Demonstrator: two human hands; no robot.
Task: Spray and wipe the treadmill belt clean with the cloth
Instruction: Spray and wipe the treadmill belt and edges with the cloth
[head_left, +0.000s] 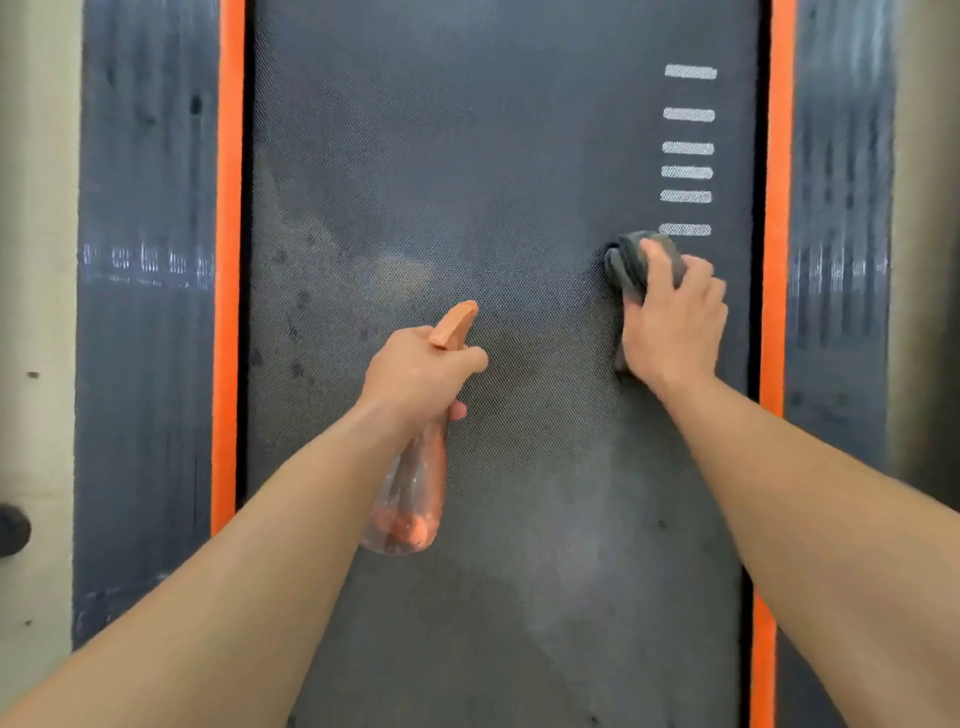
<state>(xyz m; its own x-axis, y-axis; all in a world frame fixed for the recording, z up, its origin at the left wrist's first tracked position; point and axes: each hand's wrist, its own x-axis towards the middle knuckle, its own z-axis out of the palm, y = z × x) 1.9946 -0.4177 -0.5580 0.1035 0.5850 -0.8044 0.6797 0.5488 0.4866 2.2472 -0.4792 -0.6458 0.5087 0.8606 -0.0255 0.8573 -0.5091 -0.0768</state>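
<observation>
The dark textured treadmill belt (493, 156) fills the middle of the view, with dusty smudges and dark spots on its left half. My left hand (421, 371) grips the neck of a clear spray bottle (415, 499) with an orange nozzle (456, 323), held above the belt's centre with the nozzle pointing away from me. My right hand (672, 322) presses a bunched grey cloth (631, 262) onto the belt near its right edge, fingers curled over the cloth, just below a column of white stripes (687, 171).
Orange strips (228, 260) (779, 208) border the belt on both sides, with dark grey side rails (145, 312) (841, 260) beyond them. Pale floor (36, 312) lies to the left, and a dark round object (13, 530) sits at the left edge.
</observation>
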